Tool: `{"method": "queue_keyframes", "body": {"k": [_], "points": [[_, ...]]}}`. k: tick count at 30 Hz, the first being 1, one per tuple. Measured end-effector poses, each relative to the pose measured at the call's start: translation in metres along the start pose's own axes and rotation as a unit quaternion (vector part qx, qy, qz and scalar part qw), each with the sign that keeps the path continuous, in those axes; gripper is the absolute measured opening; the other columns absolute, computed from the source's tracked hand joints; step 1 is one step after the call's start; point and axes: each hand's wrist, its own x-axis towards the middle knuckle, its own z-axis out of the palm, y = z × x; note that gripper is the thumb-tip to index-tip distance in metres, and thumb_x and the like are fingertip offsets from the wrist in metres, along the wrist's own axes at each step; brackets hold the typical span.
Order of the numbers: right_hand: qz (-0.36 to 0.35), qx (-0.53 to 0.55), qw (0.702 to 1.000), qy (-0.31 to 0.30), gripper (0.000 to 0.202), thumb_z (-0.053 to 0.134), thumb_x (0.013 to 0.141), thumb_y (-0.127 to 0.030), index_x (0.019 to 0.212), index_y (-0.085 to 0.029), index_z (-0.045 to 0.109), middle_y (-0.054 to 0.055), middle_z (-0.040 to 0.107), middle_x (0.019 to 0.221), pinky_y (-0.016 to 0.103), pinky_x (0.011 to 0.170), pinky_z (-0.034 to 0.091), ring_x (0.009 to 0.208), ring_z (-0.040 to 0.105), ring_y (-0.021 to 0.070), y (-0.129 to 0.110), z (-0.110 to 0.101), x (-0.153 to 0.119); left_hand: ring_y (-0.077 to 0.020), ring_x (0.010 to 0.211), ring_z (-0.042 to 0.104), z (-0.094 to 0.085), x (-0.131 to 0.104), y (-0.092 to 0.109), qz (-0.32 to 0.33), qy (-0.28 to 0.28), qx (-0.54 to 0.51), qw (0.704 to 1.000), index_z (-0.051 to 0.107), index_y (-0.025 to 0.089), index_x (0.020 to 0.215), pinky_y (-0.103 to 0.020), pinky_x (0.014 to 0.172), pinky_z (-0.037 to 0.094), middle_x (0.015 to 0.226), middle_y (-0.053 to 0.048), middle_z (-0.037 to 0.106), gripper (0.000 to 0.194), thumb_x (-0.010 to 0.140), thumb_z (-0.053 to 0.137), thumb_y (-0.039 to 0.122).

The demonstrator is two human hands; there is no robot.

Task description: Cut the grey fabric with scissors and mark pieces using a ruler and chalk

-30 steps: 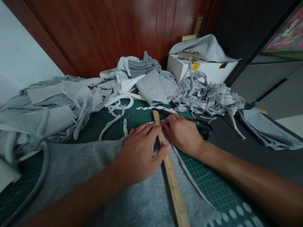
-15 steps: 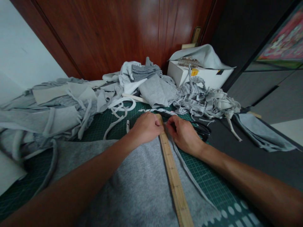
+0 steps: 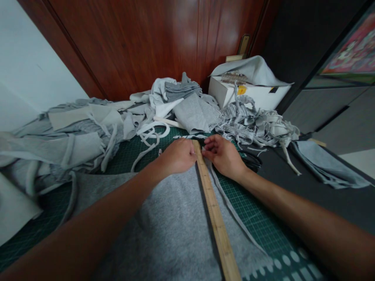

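Note:
A sheet of grey knit fabric [image 3: 170, 218] lies over a green cutting mat [image 3: 252, 210]. Along its right side runs a long wooden ruler [image 3: 215, 214] with marks on it. My left hand [image 3: 180, 154] is closed in a fist at the ruler's far end, its thumb against the ruler's left edge. Just right of that end is my right hand [image 3: 224, 156], fingers curled and the thumb drawn in at the fabric's far corner, where a small pale bit shows at the fingertips. Black-handled scissors [image 3: 252, 160] lie partly hidden behind my right hand.
Heaped grey cloth pieces [image 3: 70, 144] fill the left and back. A tangle of fabric strips [image 3: 258, 125] sits before a white box [image 3: 249, 93] at the back right. Folded grey cloth [image 3: 331, 164] rests on the dark tabletop [image 3: 295, 195]. Behind stands a wooden door [image 3: 140, 43].
My right hand has shifted slightly left and away from me, its fingers now by the ruler's far end. My left thumb has moved from over the ruler to its left edge.

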Motion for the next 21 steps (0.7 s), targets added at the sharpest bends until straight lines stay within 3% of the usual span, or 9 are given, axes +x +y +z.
{"method": "queue_keyframes", "body": {"k": [6, 9, 12, 21], "points": [[0.008, 0.048, 0.999, -0.013, 0.037, 0.062, 0.085, -0.008, 0.12, -0.018, 0.055, 0.011, 0.08, 0.104, 0.033, 0.073, 0.059, 0.09, 0.078, 0.0224, 0.006, 0.001, -0.002, -0.0147, 0.066, 0.057, 0.002, 0.003, -0.004, -0.039, 0.032, -0.106, 0.993, 0.057, 0.019, 0.07, -0.027, 0.06, 0.038, 0.068, 0.001, 0.062, 0.012, 0.08, 0.06, 0.012], [0.006, 0.033, 0.999, -0.007, 0.041, 0.059, 0.085, -0.007, 0.125, -0.018, 0.052, 0.012, 0.08, 0.108, 0.033, 0.071, 0.058, 0.086, 0.077, 0.0221, 0.004, 0.002, -0.004, -0.0154, 0.065, 0.061, 0.004, 0.002, -0.003, -0.068, 0.042, -0.157, 0.984, 0.059, 0.018, 0.084, -0.026, 0.056, 0.038, 0.07, 0.001, 0.066, 0.005, 0.086, 0.063, 0.021], [0.002, -0.008, 1.0, 0.011, 0.043, 0.06, 0.083, -0.007, 0.125, -0.016, 0.053, 0.013, 0.079, 0.108, 0.035, 0.069, 0.055, 0.079, 0.074, 0.0223, 0.0, 0.002, -0.006, -0.0154, 0.064, 0.065, 0.006, 0.0, -0.003, -0.072, 0.031, -0.191, 0.978, 0.057, 0.018, 0.093, -0.025, 0.054, 0.041, 0.073, 0.0, 0.07, 0.013, 0.084, 0.066, 0.018], [-0.008, -0.131, 0.991, 0.024, 0.049, 0.059, 0.079, -0.008, 0.127, -0.009, 0.051, 0.008, 0.074, 0.087, 0.032, 0.062, 0.048, 0.068, 0.066, 0.0214, -0.01, -0.01, -0.009, -0.0182, 0.075, 0.069, 0.02, 0.001, -0.005, -0.021, 0.052, -0.12, 0.991, 0.054, 0.019, 0.112, -0.029, 0.067, 0.049, 0.078, 0.0, 0.069, 0.03, 0.086, 0.062, 0.005]]}}
